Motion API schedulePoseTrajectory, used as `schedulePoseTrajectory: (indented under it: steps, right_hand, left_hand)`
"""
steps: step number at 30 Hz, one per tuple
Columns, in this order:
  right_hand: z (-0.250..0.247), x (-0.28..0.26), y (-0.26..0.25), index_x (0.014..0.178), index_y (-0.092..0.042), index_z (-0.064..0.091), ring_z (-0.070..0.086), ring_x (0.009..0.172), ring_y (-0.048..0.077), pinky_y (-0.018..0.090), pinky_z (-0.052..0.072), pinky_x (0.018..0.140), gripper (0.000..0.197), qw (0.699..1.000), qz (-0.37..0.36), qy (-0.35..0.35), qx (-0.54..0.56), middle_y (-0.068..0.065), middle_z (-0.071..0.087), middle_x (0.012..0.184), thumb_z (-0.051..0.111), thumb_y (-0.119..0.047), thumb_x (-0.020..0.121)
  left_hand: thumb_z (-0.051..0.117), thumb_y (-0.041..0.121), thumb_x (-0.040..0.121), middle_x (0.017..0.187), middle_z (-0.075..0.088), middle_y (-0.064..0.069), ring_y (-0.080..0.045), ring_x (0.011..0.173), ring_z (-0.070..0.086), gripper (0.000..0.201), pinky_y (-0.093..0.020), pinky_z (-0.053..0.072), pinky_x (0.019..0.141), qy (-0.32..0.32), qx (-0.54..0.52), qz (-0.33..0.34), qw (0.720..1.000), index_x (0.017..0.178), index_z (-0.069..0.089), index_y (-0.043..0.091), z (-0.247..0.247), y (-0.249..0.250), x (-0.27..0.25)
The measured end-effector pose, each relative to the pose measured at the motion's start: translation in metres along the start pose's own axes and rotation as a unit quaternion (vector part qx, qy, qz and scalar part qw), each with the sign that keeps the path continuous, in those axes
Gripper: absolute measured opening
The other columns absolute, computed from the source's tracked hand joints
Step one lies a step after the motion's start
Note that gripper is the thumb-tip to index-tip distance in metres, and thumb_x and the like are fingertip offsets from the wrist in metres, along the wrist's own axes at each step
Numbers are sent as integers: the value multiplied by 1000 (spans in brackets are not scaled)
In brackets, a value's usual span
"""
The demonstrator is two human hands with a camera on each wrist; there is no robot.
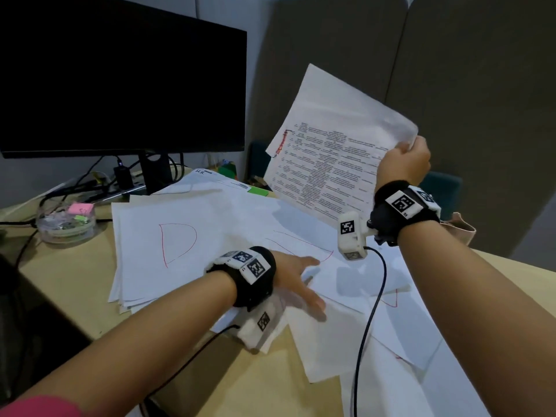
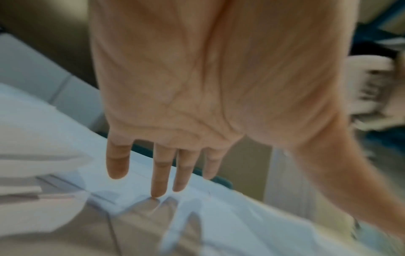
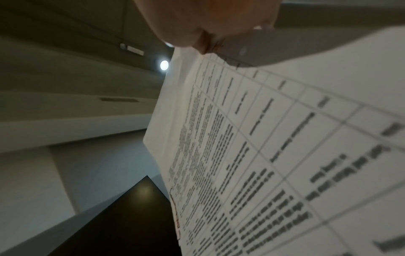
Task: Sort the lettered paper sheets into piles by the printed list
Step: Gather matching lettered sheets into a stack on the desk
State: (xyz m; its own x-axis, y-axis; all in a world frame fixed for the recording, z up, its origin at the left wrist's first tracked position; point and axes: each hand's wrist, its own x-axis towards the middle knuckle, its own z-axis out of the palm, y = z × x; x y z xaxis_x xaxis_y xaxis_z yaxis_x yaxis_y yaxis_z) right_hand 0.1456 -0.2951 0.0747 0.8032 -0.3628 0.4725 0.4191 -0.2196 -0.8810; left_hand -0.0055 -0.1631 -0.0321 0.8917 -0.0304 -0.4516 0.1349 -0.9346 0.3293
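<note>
the right hand (image 1: 403,164) pinches the printed list (image 1: 331,152) by its corner, raised at the right of the frame, so the step in hand looks like checking it. the left hand (image 1: 296,279), fingers (image 2: 161,173) straight and spread, rests on the loose lettered sheets (image 1: 346,284) at centre, beside the pile (image 1: 168,245) marked d at centre left. next probably calls for lifting one sheet to its matching pile.

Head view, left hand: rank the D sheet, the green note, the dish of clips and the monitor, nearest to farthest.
From the left hand:
1. D sheet, just to its left on the desk.
2. Green note, behind it, past the paper piles.
3. Dish of clips, far left of the desk.
4. Monitor, at the back left.
</note>
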Motion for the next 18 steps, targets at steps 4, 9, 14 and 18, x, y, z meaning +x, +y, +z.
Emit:
schedulePoseTrajectory:
  steps: [4,9,14,18]
  right_hand:
    - [9,-2,9,98,-9,62,59,84,18,26,44,70,20,994,83,-15,65,2,62,92,42,-11,95]
    - [14,-9,18,91,-20,61,62,84,21,31,50,76,19,969,183,-49,156,1,64,92,44,-9,91]
    - [16,-19,25,119,-6,61,52,64,11,19,44,57,32,947,242,-82,193,8,64,93,45,-3,92]
    - [19,-28,28,93,-13,64,61,77,20,27,49,67,25,933,271,-99,213,0,64,84,44,0,87]
  left_hand:
    - [59,65,80,151,37,-3,-22,132,43,93,-37,32,112,93,-136,-14,986,151,20,20,-28,-15,-2]
    - [62,60,81,129,57,-2,-17,110,59,66,-35,47,94,193,-381,26,904,130,50,18,-44,-32,-3]
    - [61,37,92,110,66,-1,-17,91,64,27,-34,48,89,288,-513,63,806,107,63,14,-52,-32,-4]
    - [59,17,95,111,65,-8,-20,90,62,22,-28,51,80,355,-572,59,737,115,59,9,-56,-34,0]
